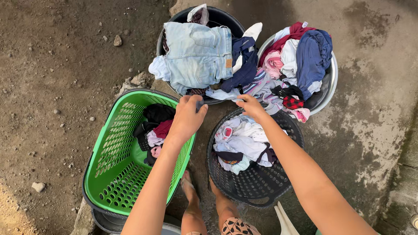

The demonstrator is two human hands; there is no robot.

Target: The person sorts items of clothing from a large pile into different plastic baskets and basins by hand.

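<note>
Green basket (114, 165) nearest, left: few dark and pink pieces at far end, mostly empty. Black basket (244, 182) right: small heap of pale clothes, about a third full. Left hand (188, 116) and right hand (250, 105), fingers pinched on pale cloth (222, 94) at tub edge. Beyond: black tub (217, 17) heaped, jeans (198, 54) on top; metal basin (327, 87) heaped too. Judgement: sorting early, most laundry left.
</note>
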